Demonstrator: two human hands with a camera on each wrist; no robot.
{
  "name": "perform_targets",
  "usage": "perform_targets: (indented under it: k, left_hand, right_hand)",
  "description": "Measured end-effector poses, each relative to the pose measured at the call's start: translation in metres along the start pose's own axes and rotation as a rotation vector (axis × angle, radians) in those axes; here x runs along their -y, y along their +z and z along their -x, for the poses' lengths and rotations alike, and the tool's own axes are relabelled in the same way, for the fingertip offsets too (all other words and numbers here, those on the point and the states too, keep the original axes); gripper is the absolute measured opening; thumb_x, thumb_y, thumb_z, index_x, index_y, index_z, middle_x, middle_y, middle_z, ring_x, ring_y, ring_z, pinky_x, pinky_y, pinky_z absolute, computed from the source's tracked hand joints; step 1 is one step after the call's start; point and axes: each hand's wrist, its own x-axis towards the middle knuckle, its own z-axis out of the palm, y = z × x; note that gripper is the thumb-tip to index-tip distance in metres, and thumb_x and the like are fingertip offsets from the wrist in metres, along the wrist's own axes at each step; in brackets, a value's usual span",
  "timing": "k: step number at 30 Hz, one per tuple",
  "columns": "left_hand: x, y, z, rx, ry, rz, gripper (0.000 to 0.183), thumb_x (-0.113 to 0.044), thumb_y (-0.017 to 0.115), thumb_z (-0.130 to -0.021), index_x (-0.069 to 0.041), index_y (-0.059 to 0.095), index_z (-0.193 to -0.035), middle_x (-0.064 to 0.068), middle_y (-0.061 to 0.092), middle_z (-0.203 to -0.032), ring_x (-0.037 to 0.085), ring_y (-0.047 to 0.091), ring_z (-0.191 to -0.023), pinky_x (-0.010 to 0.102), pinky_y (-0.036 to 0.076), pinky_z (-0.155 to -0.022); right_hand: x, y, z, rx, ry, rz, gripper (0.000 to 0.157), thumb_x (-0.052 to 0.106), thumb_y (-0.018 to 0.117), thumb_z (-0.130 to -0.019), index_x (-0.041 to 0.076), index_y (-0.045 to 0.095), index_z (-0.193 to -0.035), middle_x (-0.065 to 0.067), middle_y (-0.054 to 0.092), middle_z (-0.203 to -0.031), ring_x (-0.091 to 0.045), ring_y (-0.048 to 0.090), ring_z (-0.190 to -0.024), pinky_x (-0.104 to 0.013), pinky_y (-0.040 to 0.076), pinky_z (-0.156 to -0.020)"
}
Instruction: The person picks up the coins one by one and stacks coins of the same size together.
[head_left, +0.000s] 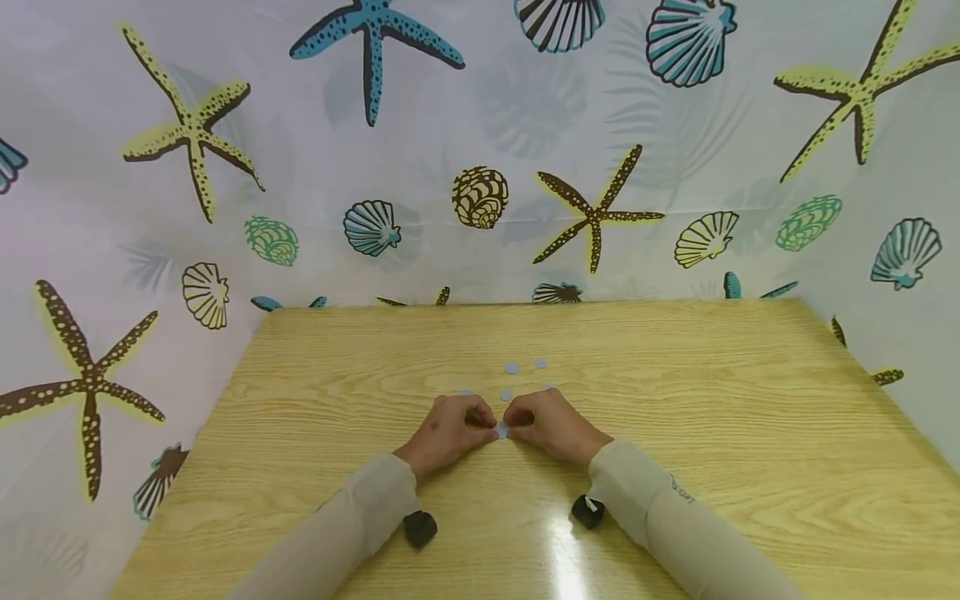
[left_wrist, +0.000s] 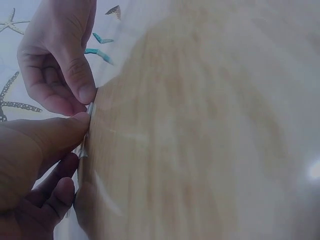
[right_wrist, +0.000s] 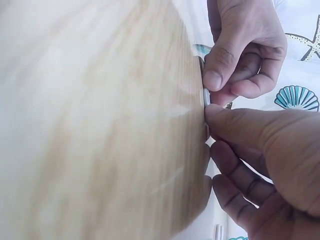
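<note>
Low over the wooden table, my left hand point(head_left: 448, 429) and right hand point(head_left: 553, 423) meet at one small pale grey disc point(head_left: 502, 430). Thumb and index finger of each hand pinch it from opposite sides. In the right wrist view the disc point(right_wrist: 206, 98) shows as a thin edge between the two thumbs, at the table surface. The left wrist view shows the disc's edge point(left_wrist: 90, 108) mostly covered by fingertips. Just beyond the hands lies another disc point(head_left: 506, 395); one disc point(head_left: 467, 392) is partly hidden behind my left hand, another point(head_left: 549, 387) behind my right.
Two more pale discs, one point(head_left: 512, 367) left of the other point(head_left: 541, 363), lie farther back on the wooden table point(head_left: 337, 350). Cloth printed with starfish and shells point(head_left: 420, 158) hangs behind the table and along its sides. Dark wrist devices point(head_left: 420, 528) sit under both sleeves.
</note>
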Motion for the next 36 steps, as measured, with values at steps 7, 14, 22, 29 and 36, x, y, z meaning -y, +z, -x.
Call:
perform_targets:
  k: [7, 14, 22, 29, 36]
  left_hand:
    - [-0.003, -0.001, 0.001, -0.002, -0.014, 0.000, 0.010, -0.008, 0.078, -0.087, -0.010, 0.070, -0.092, -0.003, 0.072, -0.092, 0.010, 0.067, -0.088, 0.032, 0.054, -0.085]
    - [-0.002, -0.001, 0.003, -0.002, -0.025, -0.021, 0.011, -0.010, 0.079, -0.086, -0.012, 0.071, -0.092, -0.004, 0.073, -0.092, 0.010, 0.068, -0.089, 0.033, 0.053, -0.086]
    - [-0.003, 0.000, 0.009, 0.006, -0.033, -0.002, 0.012, -0.008, 0.080, -0.085, -0.010, 0.071, -0.091, -0.003, 0.073, -0.091, 0.011, 0.068, -0.088, 0.032, 0.053, -0.086]
    - [-0.004, -0.001, 0.018, 0.020, -0.051, 0.020, 0.011, -0.009, 0.081, -0.085, -0.012, 0.071, -0.089, -0.006, 0.072, -0.091, 0.009, 0.067, -0.087, 0.030, 0.053, -0.084]
    - [0.001, -0.002, 0.028, 0.029, -0.034, 0.062, 0.011, -0.008, 0.081, -0.084, -0.013, 0.072, -0.088, -0.007, 0.071, -0.090, 0.008, 0.066, -0.086, 0.026, 0.052, -0.082]
  right_hand:
    - [0.002, 0.002, -0.001, -0.006, 0.018, -0.012, 0.008, 0.003, 0.074, -0.089, 0.006, 0.073, -0.096, -0.004, 0.075, -0.096, -0.017, 0.070, -0.091, -0.034, 0.056, -0.083]
    - [0.004, 0.003, 0.001, -0.010, 0.031, -0.006, 0.010, 0.001, 0.075, -0.088, 0.006, 0.073, -0.095, -0.003, 0.074, -0.094, -0.015, 0.069, -0.088, -0.031, 0.056, -0.079]
    - [0.008, 0.008, 0.004, -0.017, 0.003, -0.026, 0.009, 0.000, 0.076, -0.086, 0.005, 0.073, -0.092, -0.003, 0.074, -0.091, -0.012, 0.068, -0.083, -0.024, 0.054, -0.076]
    - [0.013, 0.014, 0.008, -0.001, 0.023, -0.047, 0.009, 0.000, 0.076, -0.086, 0.005, 0.072, -0.092, -0.003, 0.074, -0.090, -0.011, 0.067, -0.083, -0.024, 0.054, -0.075]
    - [0.020, 0.021, 0.013, -0.002, 0.008, -0.035, 0.009, 0.000, 0.076, -0.085, 0.006, 0.072, -0.091, -0.002, 0.074, -0.088, -0.010, 0.066, -0.081, -0.024, 0.053, -0.073]
